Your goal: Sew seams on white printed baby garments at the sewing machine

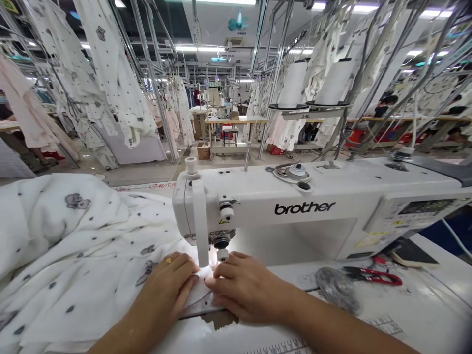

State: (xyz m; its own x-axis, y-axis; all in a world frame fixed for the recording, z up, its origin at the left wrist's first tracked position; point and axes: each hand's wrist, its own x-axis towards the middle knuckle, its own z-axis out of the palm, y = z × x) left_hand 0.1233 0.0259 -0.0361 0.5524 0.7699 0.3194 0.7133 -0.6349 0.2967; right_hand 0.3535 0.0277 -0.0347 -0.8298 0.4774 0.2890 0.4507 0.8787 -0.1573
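Observation:
A white Brother sewing machine (265, 211) stands in front of me, its needle area lit. White fabric with a small dark print (106, 255) is heaped to the left and runs in under the machine head. My left hand (167, 282), with a ring on one finger, is closed on this fabric just left of the presser foot. Close to the needle on the right, my right hand (247, 287) has its fingers curled together on the fabric's edge. The fingertips of both hands nearly meet. The needle and the stitching line are mostly hidden.
Red-handled thread snips (376, 276) and a clear round disc (337, 287) lie right of my right forearm. Two white thread cones (293, 86) stand above the machine. Printed garments (114, 73) hang from rails. Other people sit at the far right.

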